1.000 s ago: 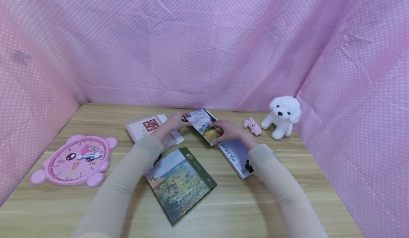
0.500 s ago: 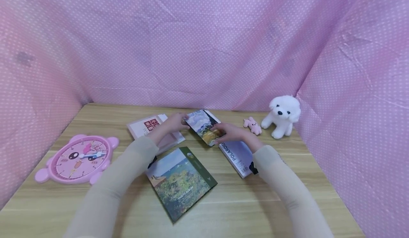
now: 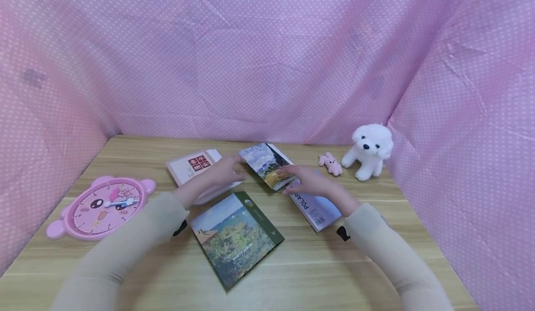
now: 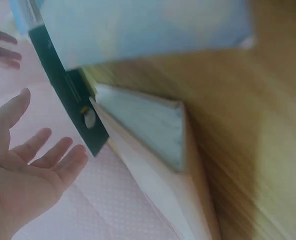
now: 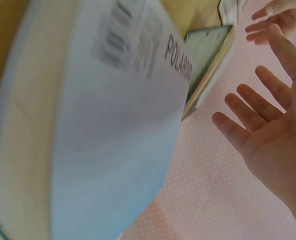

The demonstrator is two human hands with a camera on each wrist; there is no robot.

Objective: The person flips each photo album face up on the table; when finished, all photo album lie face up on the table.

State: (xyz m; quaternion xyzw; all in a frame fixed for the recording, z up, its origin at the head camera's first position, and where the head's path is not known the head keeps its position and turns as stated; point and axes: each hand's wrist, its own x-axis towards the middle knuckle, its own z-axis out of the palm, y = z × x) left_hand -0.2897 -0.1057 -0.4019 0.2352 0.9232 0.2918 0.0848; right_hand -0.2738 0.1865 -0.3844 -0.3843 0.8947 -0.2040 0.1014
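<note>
My left hand (image 3: 223,171) is just left of a book with a painted landscape cover (image 3: 261,160), its fingers loosely extended and holding nothing. In the left wrist view the left hand (image 4: 30,172) shows its palm with the fingers spread. Over the near right corner of the painted book hovers my right hand (image 3: 311,182), fingers relaxed and thumb apart. It also partly covers a pale blue album marked POLAROID (image 3: 319,209). The right wrist view shows the right hand (image 5: 275,117) empty, beside the POLAROID album. A photo album with a green spine (image 3: 240,239) lies nearest me.
A pale book with red characters (image 3: 188,169) lies under the left forearm. At left is a pink animal-shaped clock (image 3: 102,209). A small pink toy (image 3: 331,165) and a white plush dog (image 3: 371,155) stand at back right. Pink dotted cloth (image 3: 267,60) hangs behind the wooden table (image 3: 301,274).
Both hands have let go of the painted book and drawn back, the left toward the near left, the right toward the near right. The painted book stays on the table.
</note>
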